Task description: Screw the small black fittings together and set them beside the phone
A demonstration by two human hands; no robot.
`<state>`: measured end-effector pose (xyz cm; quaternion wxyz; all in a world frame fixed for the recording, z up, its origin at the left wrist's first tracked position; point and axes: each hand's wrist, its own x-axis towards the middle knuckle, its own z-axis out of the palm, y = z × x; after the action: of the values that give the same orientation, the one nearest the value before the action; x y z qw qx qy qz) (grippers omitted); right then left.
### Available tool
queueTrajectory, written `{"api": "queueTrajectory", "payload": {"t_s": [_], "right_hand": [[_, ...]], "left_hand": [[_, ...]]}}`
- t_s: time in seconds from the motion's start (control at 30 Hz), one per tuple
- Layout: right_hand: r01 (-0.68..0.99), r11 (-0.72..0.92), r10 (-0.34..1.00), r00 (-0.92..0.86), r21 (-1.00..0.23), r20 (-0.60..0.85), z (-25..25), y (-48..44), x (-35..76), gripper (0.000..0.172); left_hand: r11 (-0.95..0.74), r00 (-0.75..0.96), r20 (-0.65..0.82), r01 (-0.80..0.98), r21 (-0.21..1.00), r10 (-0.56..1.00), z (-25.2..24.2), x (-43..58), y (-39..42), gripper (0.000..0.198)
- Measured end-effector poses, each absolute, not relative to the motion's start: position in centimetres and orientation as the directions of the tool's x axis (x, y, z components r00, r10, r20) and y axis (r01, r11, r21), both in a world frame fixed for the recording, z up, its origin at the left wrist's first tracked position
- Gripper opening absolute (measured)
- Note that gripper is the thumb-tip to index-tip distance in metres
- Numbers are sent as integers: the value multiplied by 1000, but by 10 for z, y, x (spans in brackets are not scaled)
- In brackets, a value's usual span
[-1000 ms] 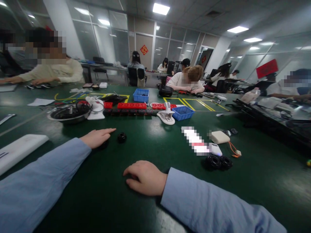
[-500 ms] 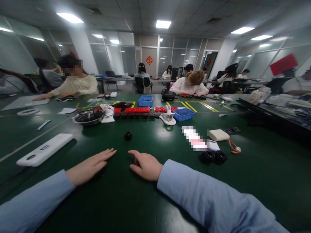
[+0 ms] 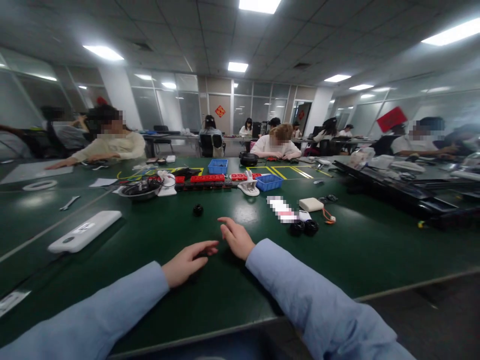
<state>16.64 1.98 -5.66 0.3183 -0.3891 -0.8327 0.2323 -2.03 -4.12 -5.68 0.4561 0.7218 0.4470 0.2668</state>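
Low over the green table (image 3: 180, 320), my left hand (image 3: 189, 261) has its fingers apart and holds nothing. My right hand (image 3: 236, 237) is just to its right and slightly farther forward, fingers spread, also with nothing in it. A small gap separates the two hands. Beyond them a small round black part (image 3: 198, 209) sits alone on the table. To the right of my right hand lie two black round parts (image 3: 304, 228), side by side, next to a pale box (image 3: 311, 204) with an orange cable.
A white elongated device (image 3: 85, 231) and a wrench (image 3: 70, 202) lie at left. Farther back are a metal bowl (image 3: 139, 194), red blocks (image 3: 207, 178), a white clamp stand (image 3: 249, 186) and blue baskets (image 3: 269, 183). People sit around the tables.
The view has tilted up, showing more ceiling and the table's near edge. My left hand has moved right, closer to my right hand, which has also shifted right and forward.
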Motion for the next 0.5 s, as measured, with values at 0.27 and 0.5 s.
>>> {"api": "queueTrajectory", "payload": {"t_s": [0.27, 0.5], "right_hand": [[535, 519, 849, -414, -667, 328, -62, 19, 161, 34], [518, 457, 865, -446, -723, 228, -66, 15, 156, 29]], "left_hand": [[-176, 458, 32, 276, 945, 889, -70, 22, -52, 49], [-114, 500, 9, 180, 977, 866, -64, 39, -59, 47]]}}
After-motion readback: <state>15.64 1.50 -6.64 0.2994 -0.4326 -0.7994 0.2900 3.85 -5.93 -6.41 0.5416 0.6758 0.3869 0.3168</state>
